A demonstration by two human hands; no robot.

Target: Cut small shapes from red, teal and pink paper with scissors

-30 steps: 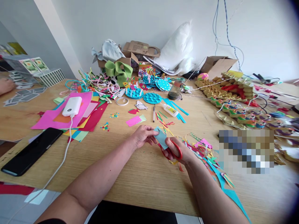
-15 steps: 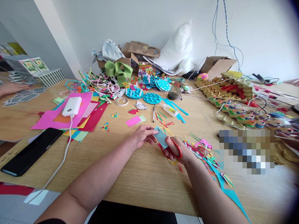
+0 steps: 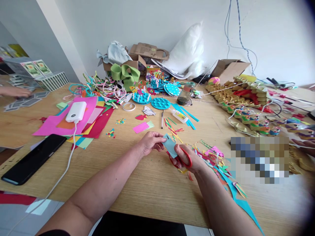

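Note:
Between the thumb and fingers of my left hand (image 3: 153, 143) is a small piece of light blue paper (image 3: 170, 146), held by its upper left corner. My right hand (image 3: 188, 159) grips scissors by their red handles (image 3: 187, 157), close against the paper's lower right side. The blades are mostly hidden behind the paper and fingers, so how far they are apart cannot be seen. Thin coloured paper strips (image 3: 177, 133) lie just beyond my hands. Past them are a pen (image 3: 162, 120) and a glue bottle (image 3: 179, 116).
Paper scraps (image 3: 216, 157) spread beside my right forearm. At left are a power bank (image 3: 76, 111) on coloured sheets, its white cable, and a black phone (image 3: 33, 159). Blue discs (image 3: 160, 103) and egg cartons (image 3: 233, 95) stand farther back. Another person's hand (image 3: 18, 91) touches cards at far left.
My hands, the paper and the scissors stay almost in place. The other person's hand at far left has shifted slightly over the cards; a hand at the right edge has moved.

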